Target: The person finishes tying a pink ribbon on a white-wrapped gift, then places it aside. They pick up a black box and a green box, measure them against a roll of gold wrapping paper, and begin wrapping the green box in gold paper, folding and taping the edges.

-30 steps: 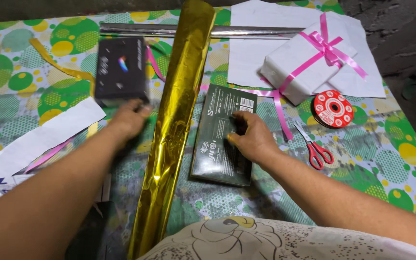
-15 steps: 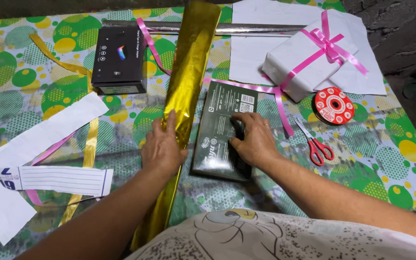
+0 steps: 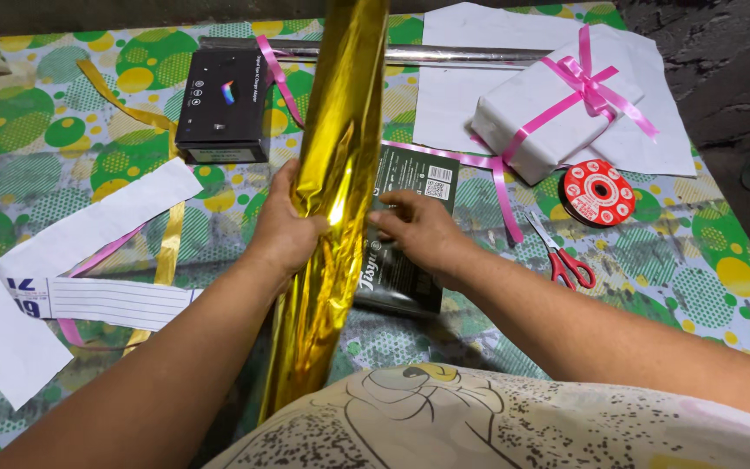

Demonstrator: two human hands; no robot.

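The left hand (image 3: pixel 284 227) wraps its fingers around the long roll of shiny gold foil wrapping paper (image 3: pixel 337 187), clamped on its middle, with the roll running away from the person across the bench (image 3: pixel 740 278) under its green-and-yellow dotted cloth. The right hand (image 3: pixel 418 230) has its fingers loosely apart, fingertips touching the roll's right edge, and rests over the flat dark green cardboard box (image 3: pixel 410 234), which lies just beside the roll and partly under it. To handle the foil well, I judge a light, even grip best, since it creases easily; the right hand should find the loose edge while the left steadies the roll. Nearby lie a small black box (image 3: pixel 221 106), red-handled scissors (image 3: pixel 564 256), a red ribbon spool (image 3: pixel 599 193) and a white-wrapped parcel with pink bow (image 3: pixel 557 108).
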